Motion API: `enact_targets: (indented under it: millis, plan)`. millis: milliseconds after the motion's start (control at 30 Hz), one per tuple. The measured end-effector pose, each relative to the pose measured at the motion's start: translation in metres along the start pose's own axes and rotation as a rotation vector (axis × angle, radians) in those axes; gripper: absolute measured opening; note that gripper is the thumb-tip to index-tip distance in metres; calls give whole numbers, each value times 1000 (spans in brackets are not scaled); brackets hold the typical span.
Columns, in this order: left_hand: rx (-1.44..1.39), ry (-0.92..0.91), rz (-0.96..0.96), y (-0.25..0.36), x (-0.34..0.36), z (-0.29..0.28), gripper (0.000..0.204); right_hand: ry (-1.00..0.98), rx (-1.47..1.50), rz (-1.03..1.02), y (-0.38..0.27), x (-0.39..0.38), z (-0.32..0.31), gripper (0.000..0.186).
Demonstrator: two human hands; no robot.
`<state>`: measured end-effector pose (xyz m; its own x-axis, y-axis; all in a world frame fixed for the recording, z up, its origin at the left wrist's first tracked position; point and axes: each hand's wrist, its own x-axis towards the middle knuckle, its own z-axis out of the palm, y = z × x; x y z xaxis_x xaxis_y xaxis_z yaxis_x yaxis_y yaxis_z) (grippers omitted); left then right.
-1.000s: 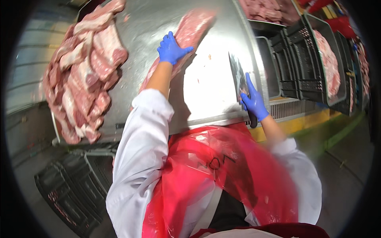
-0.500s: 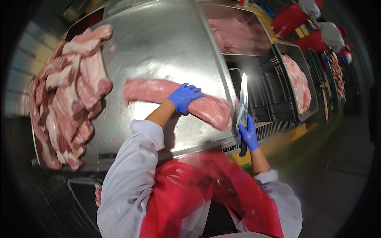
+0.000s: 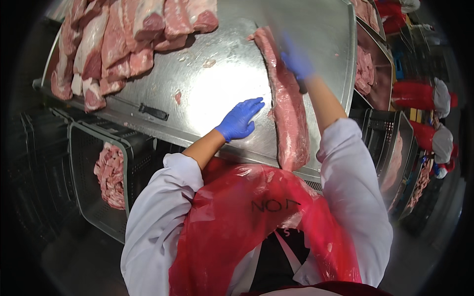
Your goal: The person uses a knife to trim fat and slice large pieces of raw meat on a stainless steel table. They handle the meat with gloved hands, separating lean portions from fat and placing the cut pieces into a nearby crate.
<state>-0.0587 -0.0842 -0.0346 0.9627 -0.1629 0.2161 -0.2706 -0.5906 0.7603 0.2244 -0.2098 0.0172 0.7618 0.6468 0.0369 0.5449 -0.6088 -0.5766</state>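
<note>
A long strip of pink meat (image 3: 291, 126) lies lengthwise on the steel table (image 3: 217, 81), its near end at the table's front edge. My left hand (image 3: 239, 120), in a blue glove, is open beside the strip's left side, fingers stretched toward it without gripping it. On the other side, my gloved right hand (image 3: 296, 58) is closed on a knife and smeared by motion. The knife's dark handle (image 3: 302, 86) shows below the hand; its blade is a blur over the strip's far end.
Thick meat pieces (image 3: 116, 44) are piled at the table's far left. A black-handled tool (image 3: 154, 112) lies near the front edge. Below left stands a dark crate (image 3: 98, 129) holding meat trimmings (image 3: 109, 175). Bins of meat (image 3: 364, 71) line the right, with people in red aprons (image 3: 412, 93) beyond.
The meat strip has turned from crosswise to lengthwise. My left hand has come off it. My right hand has carried the knife from beyond the table's right edge to over the strip.
</note>
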Motion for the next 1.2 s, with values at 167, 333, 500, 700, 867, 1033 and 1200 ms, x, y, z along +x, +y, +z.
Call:
enact_targets:
  millis: [167, 333, 500, 700, 867, 1033, 1200]
  plan:
    - [-35, 229, -89, -32, -41, -21, 56, -135, -208, -263, 6, 57, 22, 77]
    - [-239, 332, -229, -41, -54, -53, 47, -391, -313, -78, 14, 24, 7, 74]
    - [-309, 475, -311, -53, -51, -67, 39, -438, -394, -72, 7, -50, -27, 73]
    - [-366, 516, -315, -49, -1, -59, 32, -389, -432, 111, -25, -55, 3, 82]
    - [-424, 556, -524, -66, 35, -46, 27, -424, -376, 228, -49, -161, -24, 85]
    - [-475, 418, -713, -76, 94, -5, 39, -493, -332, 307, -67, -240, -51, 84]
    - [-610, 276, -824, -60, 156, 25, 41, -225, -79, 378, -77, -312, -74, 83]
